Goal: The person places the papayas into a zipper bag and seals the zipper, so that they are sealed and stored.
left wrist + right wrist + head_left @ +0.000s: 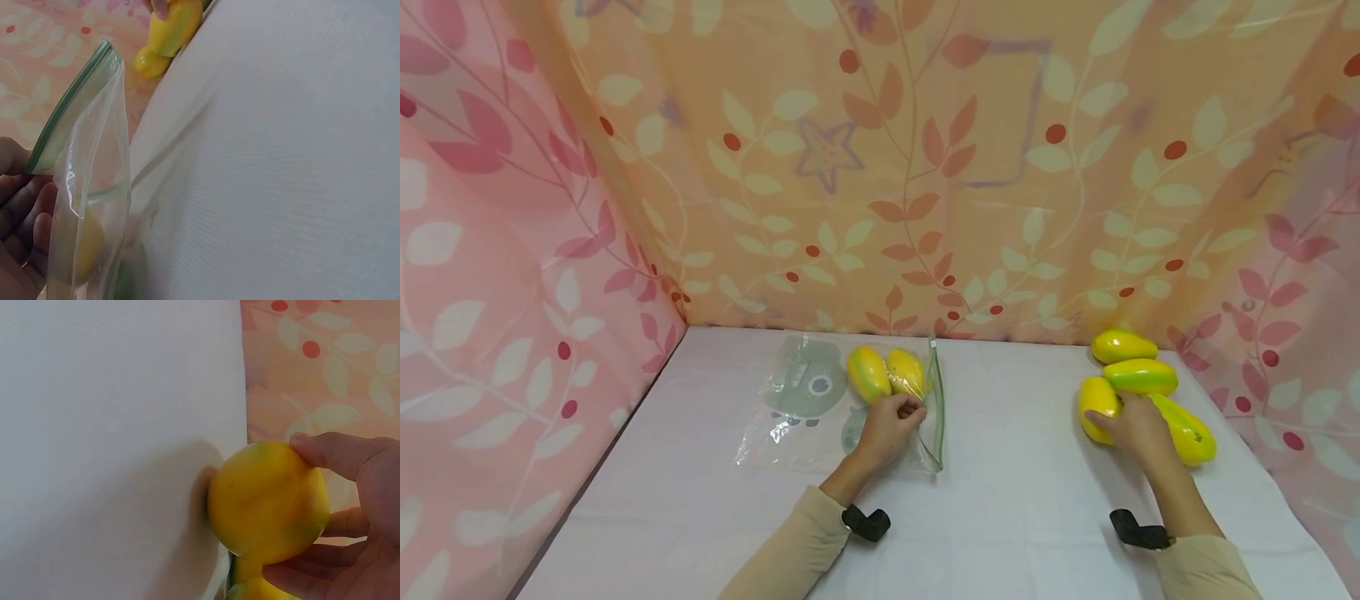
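A clear zip bag (752,450) with a green zip edge (938,417) and a printed grey-green figure lies on the table, holding two yellow-green mangoes (868,373). My left hand (887,429) pinches the bag's edge by its opening; in the left wrist view, thumb and fingers (12,156) hold the zip strip raised. Over on the right, my right hand (1138,425) grips a yellow mango (1097,408), thumb on one side and fingers on the other. The right wrist view shows this mango (269,503) end-on, close to the table surface.
Three more mangoes lie beside the right hand: two behind it (1123,346) and one to its right (1187,429). A white cloth covers the table (1000,517). Floral curtains (925,167) stand along the back and both sides.
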A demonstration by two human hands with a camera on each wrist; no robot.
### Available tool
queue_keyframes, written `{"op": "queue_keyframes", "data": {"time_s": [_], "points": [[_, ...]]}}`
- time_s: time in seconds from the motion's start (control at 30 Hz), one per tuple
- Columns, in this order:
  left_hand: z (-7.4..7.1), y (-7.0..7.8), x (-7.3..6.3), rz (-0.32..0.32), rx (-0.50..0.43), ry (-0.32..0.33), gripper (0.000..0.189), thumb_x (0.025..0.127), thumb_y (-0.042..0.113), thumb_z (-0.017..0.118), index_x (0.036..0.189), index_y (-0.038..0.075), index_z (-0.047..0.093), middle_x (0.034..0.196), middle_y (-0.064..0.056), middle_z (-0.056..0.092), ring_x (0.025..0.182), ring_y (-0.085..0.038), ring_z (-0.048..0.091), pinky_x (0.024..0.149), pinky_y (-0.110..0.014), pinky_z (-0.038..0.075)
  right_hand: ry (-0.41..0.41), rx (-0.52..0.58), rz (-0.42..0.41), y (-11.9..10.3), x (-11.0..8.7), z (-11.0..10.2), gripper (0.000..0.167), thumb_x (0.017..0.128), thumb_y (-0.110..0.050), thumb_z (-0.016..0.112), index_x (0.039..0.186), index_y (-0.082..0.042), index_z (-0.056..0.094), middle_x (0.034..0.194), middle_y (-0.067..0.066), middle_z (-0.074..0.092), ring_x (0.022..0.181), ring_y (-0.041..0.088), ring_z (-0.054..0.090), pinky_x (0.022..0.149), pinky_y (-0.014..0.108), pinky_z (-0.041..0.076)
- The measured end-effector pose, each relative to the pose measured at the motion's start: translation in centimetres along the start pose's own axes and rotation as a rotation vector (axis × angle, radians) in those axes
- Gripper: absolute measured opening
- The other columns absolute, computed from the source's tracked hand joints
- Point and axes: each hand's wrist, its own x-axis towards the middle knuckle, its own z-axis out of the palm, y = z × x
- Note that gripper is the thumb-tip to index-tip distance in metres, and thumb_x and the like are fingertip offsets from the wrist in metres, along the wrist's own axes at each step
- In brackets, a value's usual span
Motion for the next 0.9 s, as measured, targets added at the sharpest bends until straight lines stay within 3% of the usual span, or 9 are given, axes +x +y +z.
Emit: {"op": "queue_keyframes", "data": {"time_s": [0.9], "points": [[-0.17, 0.33, -0.25, -0.004, -0.002, 0.002, 0.011, 0.091, 0.015, 0.067, 0.092, 0.004, 0.07, 0.084, -0.004, 0.068, 0.072, -0.007, 0.055, 0.067, -0.018, 0.049, 0.008, -0.012, -0.001, -0.29, 0.16, 0.58, 0.095, 0.086, -0.04, 0.07, 0.146, 0.013, 0.02, 0.141, 0.043, 0.022, 0.124, 0.055, 0.027, 0.107, 0.069, 0.025]]}}
